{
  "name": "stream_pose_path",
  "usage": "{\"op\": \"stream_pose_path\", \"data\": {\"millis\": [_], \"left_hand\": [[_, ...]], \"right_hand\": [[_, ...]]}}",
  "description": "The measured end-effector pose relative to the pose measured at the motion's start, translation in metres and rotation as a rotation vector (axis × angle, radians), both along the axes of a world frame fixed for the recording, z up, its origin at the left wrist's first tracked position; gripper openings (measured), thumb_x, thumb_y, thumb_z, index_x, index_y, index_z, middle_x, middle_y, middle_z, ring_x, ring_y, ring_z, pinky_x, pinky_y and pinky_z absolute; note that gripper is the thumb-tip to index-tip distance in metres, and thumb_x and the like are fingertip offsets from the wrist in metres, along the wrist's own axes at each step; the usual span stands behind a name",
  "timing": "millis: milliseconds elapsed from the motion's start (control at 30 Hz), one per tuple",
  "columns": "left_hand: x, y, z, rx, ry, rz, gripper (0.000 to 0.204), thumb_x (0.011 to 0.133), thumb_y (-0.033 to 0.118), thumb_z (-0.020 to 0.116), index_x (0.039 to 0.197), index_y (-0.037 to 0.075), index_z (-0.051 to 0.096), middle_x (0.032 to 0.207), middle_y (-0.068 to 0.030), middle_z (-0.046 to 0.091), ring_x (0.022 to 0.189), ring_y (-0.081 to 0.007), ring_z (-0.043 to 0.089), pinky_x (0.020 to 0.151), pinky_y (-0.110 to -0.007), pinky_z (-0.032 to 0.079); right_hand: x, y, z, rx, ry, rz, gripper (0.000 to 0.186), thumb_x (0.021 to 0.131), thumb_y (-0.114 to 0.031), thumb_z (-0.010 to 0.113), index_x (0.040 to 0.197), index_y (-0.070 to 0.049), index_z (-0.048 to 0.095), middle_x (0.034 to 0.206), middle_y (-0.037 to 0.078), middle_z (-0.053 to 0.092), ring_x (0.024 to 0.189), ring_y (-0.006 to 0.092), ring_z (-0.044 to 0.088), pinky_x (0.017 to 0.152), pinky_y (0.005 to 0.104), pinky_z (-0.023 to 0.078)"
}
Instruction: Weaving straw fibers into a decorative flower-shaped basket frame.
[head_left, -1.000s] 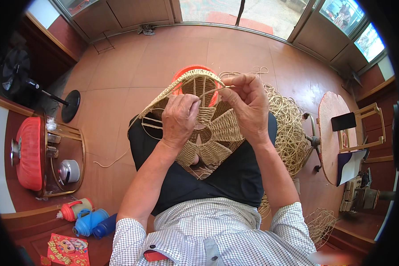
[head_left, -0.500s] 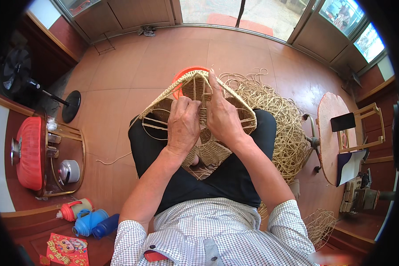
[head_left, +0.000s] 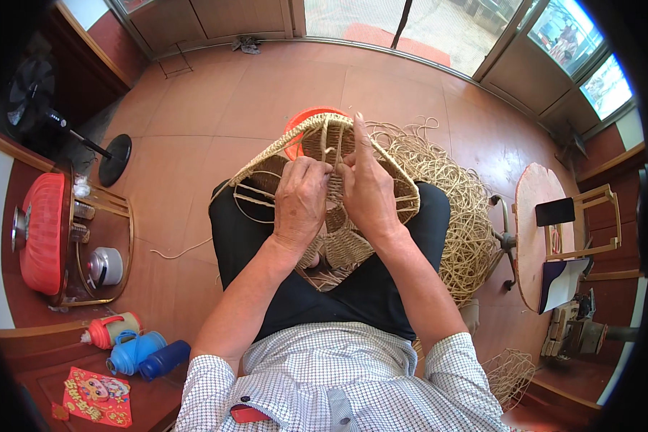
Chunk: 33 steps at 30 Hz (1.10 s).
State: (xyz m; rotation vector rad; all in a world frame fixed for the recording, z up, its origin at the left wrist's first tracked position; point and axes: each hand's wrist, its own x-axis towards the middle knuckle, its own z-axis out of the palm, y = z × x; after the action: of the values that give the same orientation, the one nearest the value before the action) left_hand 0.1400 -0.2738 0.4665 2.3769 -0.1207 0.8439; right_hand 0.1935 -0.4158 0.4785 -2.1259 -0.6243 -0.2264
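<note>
A basket (head_left: 273,153) of straw-coloured twisted cord woven over a wire frame rests between my knees, its open side facing me. My left hand (head_left: 300,198) is closed, thumb and fingertips pinched at the middle of the basket opening. Beside it, my right hand (head_left: 371,191) pinches the same pale cord (head_left: 338,138), which runs up toward the top rim. The right index finger points up past the rim. Bare wires show at the basket's left side. My fingers partly hide where the cord meets the weave.
A big heap of loose cord (head_left: 464,216) lies right of my knee. Behind the basket sits an orange-red basin (head_left: 293,149). At left stand a fan (head_left: 114,160), a low rack with a red cover (head_left: 45,234), and flasks (head_left: 135,353). At right, a round board (head_left: 529,237) stands near a phone (head_left: 556,212).
My hands have drawn slightly apart, and fingertips now meet at the cord in the middle. More of the upright cord strands shows below the rim. The whole view has shifted slightly.
</note>
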Motion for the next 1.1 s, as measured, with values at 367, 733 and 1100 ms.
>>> {"op": "stream_pose_path", "data": {"millis": [367, 733, 1100], "left_hand": [[0.0, -0.004, 0.004, 0.132, -0.068, -0.076, 0.021, 0.094, -0.002, 0.071, 0.114, 0.003, 0.072, 0.11, -0.0119, 0.069, 0.105, -0.0321, 0.069, 0.094, -0.044, 0.06], [0.022, -0.023, 0.005, 0.071, 0.04, -0.225, 0.015, 0.095, 0.001, 0.075, 0.108, 0.007, 0.072, 0.098, -0.0088, 0.073, 0.097, -0.0316, 0.072, 0.087, -0.045, 0.06], [0.029, -0.035, 0.01, 0.038, 0.061, -0.177, 0.018, 0.095, 0.005, 0.076, 0.102, 0.008, 0.06, 0.086, -0.0106, 0.068, 0.084, -0.0336, 0.071, 0.075, -0.049, 0.056]], "right_hand": [[-0.008, -0.026, 0.001, 1.017, 0.834, 0.156, 0.051, 0.102, -0.004, 0.065, 0.15, -0.006, 0.046, 0.092, -0.004, 0.056, 0.059, -0.0015, 0.04, 0.047, 0.0164, 0.033], [0.023, -0.267, -0.027, 0.934, 0.548, -0.295, 0.05, 0.092, 0.002, 0.073, 0.137, -0.007, 0.055, 0.078, -0.008, 0.053, 0.054, 0.0005, 0.037, 0.041, 0.0182, 0.025], [-0.145, -0.61, -0.087, 0.887, 0.424, -1.21, 0.042, 0.094, -0.01, 0.079, 0.131, -0.016, 0.059, 0.088, -0.007, 0.057, 0.052, 0.0017, 0.039, 0.039, 0.0199, 0.024]]}}
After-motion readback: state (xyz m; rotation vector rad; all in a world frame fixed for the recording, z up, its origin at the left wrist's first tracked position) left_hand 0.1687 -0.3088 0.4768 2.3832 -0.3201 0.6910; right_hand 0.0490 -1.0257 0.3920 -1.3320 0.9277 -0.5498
